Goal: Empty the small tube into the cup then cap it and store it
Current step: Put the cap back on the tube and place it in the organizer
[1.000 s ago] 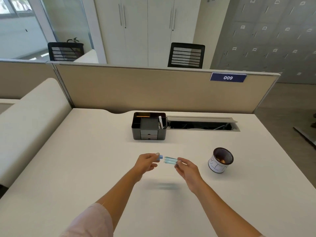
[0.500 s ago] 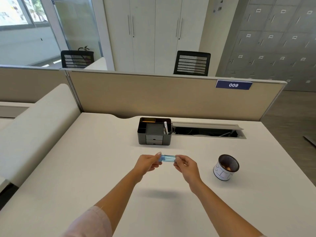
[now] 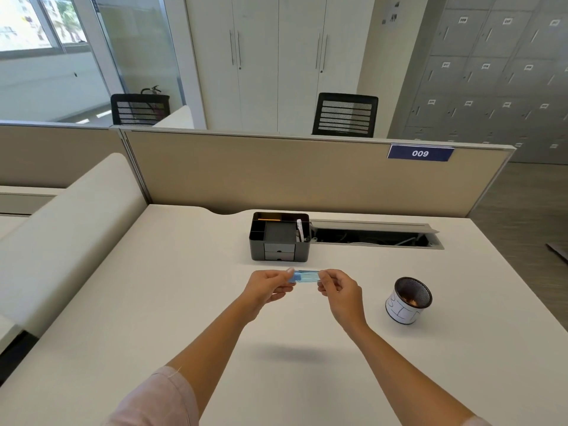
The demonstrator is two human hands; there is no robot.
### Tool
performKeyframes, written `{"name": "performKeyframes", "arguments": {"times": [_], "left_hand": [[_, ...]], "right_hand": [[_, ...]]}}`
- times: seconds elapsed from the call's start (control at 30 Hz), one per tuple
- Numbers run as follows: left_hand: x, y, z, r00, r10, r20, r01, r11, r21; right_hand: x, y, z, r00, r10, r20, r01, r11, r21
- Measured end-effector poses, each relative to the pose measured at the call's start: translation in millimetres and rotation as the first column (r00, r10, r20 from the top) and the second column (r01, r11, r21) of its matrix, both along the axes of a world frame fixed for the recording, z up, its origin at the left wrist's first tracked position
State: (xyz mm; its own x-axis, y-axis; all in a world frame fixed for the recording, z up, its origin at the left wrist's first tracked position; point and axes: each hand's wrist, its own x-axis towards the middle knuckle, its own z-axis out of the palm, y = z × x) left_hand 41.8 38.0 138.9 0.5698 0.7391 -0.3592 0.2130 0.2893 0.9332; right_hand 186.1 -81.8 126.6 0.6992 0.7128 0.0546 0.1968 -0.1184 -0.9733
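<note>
1. One tube (image 3: 305, 276), small, clear blue, was held level above the desk (image 3: 153, 287), between both hands, in front of the organiser (image 3: 279, 236).
2. Left hand (image 3: 266, 287) pinched the tube's left end, thumb on top, fingers curled beneath. The cap could not be told apart from the tube body there; likely it sat under those fingertips.
3. Right hand (image 3: 338, 289) gripped the right end, fingers closed round it. Judged: this hand steadied the body while the left pressed on the end.
4. Holding it level and clear of the desk probably let both hands push toward each other along the tube's axis.
5. Cup (image 3: 408, 300), dark mesh with a white paper wrap, stood upright well to the right of the hands. Something orange-brown lay inside; too small to name. Judged: the tube's contents had gone in there, so emptying looked done.
6. Step in hand, by my reading: capping. Whether the cap was fully seated could not be told.
7. Organiser, black, with compartments and small drawers, stood near the desk's back edge beside the open cable tray (image 3: 373, 235). Likely store for the tube; which compartment, unknown.
8. Risk: a small slick tube could slip if the pinch was off-axis.
</note>
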Motion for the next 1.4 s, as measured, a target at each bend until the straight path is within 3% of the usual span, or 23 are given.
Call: {"name": "performKeyframes", "arguments": {"times": [0.27, 0.47, 0.63, 1.07, 1.4], "left_hand": [[-6.7, -1.4, 11.1, 0.996, -0.041, 0.084, 0.028, 0.989, 0.144], [-6.0, -9.8, 18.3, 0.989, -0.020, 0.148, -0.013, 0.976, 0.219], [-0.4, -13.7, 23.4, 0.971, 0.094, 0.217, -0.129, 0.980, 0.150], [-4.4, -10.5, 39.5, 0.983, 0.075, 0.168, -0.068, 0.997, -0.048], [-2.6, -8.8, 49.3, 0.992, 0.079, 0.103, -0.061, 0.984, -0.170]], "right_hand": [[-1.2, 0.4, 13.3, 1.000, 0.001, 0.004, -0.001, 1.000, -0.013], [-8.8, 2.7, 25.1, 0.981, -0.071, -0.182, 0.066, 0.997, -0.034], [-15.4, 6.8, 32.6, 0.953, -0.098, -0.286, 0.110, 0.994, 0.023], [-10.4, 5.1, 47.2, 0.998, -0.023, -0.063, 0.033, 0.983, 0.178], [-6.2, -0.1, 51.1, 0.978, 0.107, 0.180, -0.133, 0.981, 0.139]]}}
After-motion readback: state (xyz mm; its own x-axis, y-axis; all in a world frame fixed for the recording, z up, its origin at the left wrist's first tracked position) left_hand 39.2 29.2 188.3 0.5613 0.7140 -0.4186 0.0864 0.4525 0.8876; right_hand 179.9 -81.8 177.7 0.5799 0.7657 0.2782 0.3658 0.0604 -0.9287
